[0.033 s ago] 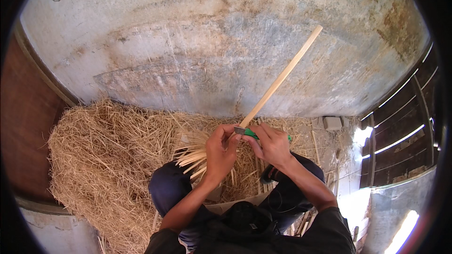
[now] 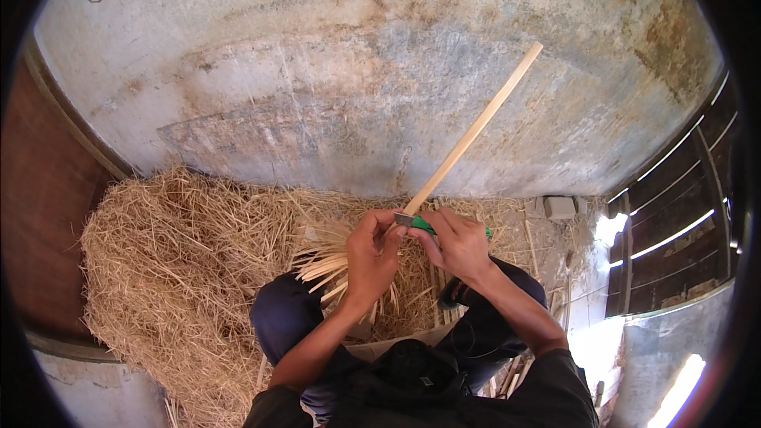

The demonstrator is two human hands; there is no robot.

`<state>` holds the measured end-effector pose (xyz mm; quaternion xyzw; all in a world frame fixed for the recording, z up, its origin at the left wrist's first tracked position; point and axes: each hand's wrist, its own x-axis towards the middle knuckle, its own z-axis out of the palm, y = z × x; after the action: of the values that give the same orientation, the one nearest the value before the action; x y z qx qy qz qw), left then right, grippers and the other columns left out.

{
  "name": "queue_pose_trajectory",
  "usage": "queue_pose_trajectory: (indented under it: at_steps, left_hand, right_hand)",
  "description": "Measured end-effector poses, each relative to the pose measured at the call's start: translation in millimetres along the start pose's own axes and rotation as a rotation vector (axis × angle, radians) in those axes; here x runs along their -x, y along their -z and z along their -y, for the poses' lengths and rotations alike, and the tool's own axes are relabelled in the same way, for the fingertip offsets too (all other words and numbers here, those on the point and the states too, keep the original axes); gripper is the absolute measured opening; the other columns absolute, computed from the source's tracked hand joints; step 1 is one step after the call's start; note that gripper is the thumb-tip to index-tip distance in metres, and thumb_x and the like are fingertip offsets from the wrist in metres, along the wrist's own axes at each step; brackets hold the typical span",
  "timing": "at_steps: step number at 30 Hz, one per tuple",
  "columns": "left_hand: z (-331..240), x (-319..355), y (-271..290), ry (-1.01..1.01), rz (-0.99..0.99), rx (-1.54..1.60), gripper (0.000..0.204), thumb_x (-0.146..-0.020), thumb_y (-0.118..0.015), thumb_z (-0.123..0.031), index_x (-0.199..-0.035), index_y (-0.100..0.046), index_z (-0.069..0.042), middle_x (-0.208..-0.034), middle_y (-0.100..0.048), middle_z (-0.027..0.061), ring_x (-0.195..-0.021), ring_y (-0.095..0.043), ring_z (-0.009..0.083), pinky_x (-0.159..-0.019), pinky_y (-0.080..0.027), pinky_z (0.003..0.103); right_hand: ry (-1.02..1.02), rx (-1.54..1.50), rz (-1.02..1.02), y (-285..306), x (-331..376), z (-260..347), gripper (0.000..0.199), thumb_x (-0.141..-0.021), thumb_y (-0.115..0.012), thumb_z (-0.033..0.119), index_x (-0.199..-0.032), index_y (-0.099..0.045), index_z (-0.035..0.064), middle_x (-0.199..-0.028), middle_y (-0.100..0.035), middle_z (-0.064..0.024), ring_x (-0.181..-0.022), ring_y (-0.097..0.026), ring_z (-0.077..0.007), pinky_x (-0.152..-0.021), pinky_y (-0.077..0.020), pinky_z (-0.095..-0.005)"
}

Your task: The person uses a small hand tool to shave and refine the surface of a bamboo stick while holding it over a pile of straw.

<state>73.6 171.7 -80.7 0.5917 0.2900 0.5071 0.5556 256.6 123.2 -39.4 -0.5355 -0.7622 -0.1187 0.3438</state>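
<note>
A long pale strip, apparently bamboo or wood point(image 2: 479, 124), slants up and to the right from my hands. My left hand point(image 2: 371, 260) is closed around its lower end, with thumb and fingers pinching near the blade. In my right hand point(image 2: 460, 247) is a green-handled knife point(image 2: 422, 225); its short grey blade lies across the strip's lower end. The tips of both hands meet there, hiding the exact spot where the blade touches. Thin split strips point(image 2: 321, 263) fan out below, just left of my left hand.
A large heap of straw-like shavings point(image 2: 174, 269) fills the left side of the floor. Ahead rises a stained plaster wall point(image 2: 317, 95). A block point(image 2: 560, 208) sits at its foot on the right, near dark slatted boards point(image 2: 674, 230). My knees flank the work.
</note>
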Motion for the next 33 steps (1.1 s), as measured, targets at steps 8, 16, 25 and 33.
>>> queue_pose_trajectory:
  at_steps: [8,16,25,33]
  left_hand:
    - [-1.0,1.5,0.4,0.036,0.016,0.059,0.018,-0.107,-0.067,0.005,-0.124,-0.061,0.001,-0.111,-0.068,0.0049,-0.107,-0.068,0.0113,-0.094,-0.053,0.028]
    - [6.3,7.2,8.5,0.146,0.082,-0.058,0.015,-0.106,-0.067,0.004,-0.121,-0.064,0.004,-0.11,-0.075,0.0094,-0.104,-0.071,0.0124,-0.09,-0.055,0.029]
    - [-0.9,6.8,5.3,0.176,0.108,-0.008,0.022,-0.111,-0.063,-0.001,-0.133,-0.062,0.002,-0.116,-0.072,0.0066,-0.107,-0.068,0.0111,-0.095,-0.053,0.028]
    - [0.0,4.9,2.6,0.117,0.123,-0.084,0.022,-0.112,-0.059,0.0,-0.134,-0.061,0.002,-0.116,-0.07,0.0061,-0.106,-0.067,0.0116,-0.094,-0.053,0.029]
  right_hand:
    - [-0.02,0.04,-0.038,6.7,-1.4,-4.2,0.02,-0.096,-0.084,0.025,-0.104,-0.075,0.0094,-0.086,-0.07,-0.0033,-0.067,-0.072,-0.0247,-0.058,-0.0579,-0.0359]
    - [-0.309,0.115,-0.325,38.4,-13.5,-62.8,0.015,-0.104,-0.077,0.019,-0.108,-0.076,0.0041,-0.091,-0.075,-0.0128,-0.066,-0.072,-0.0281,-0.057,-0.0564,-0.0368]
    - [-0.081,-0.052,-0.077,15.2,5.7,-39.1,0.02,-0.098,-0.083,0.022,-0.106,-0.075,0.0057,-0.09,-0.074,-0.0104,-0.064,-0.072,-0.0246,-0.056,-0.0564,-0.0368]
    - [0.043,-0.066,0.02,0.7,5.9,-13.5,0.028,-0.095,-0.085,0.027,-0.11,-0.072,0.0063,-0.092,-0.071,-0.0066,-0.071,-0.074,-0.0261,-0.059,-0.0577,-0.0375]
